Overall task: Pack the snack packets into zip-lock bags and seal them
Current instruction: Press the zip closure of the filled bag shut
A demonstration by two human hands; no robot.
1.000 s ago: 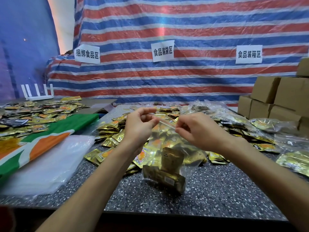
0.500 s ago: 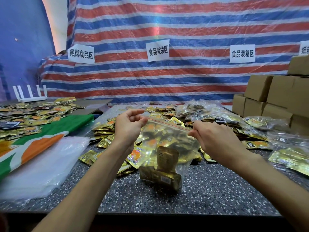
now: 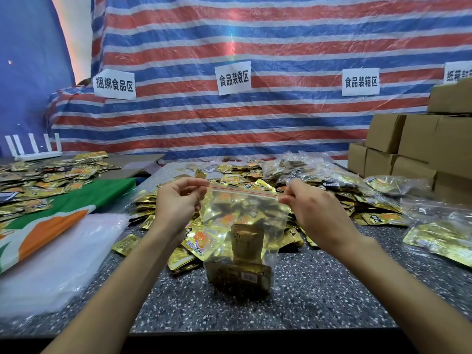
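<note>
Zip-lock bag (image 3: pixel 255 208) stands upright on the speckled, stone-like table (image 3: pixel 319 297), just in front of the pile of loose packets (image 3: pixel 245 178). One second ago the two hands were close together at the middle of its mouth. Now they are far apart, and the red zip strip (image 3: pixel 242 191) is stretched straight between them. The left hand (image 3: pixel 176 203) pinches the left top corner with thumb and forefinger, and the right hand (image 3: pixel 316 215) pinches the right top corner.

The bag is thin clear plastic, rectangular and a little wrinkled. Inside are dark gold foil packets (image 3: pixel 247 242), flat, shiny and creased. One stands upright; another lies across the bottom and shows a white barcode label. At the right are filled bags (image 3: pixel 439 236) and brown cardboard boxes (image 3: pixel 413 141). At the left lie milky plastic sheets (image 3: pixel 58 259).
</note>
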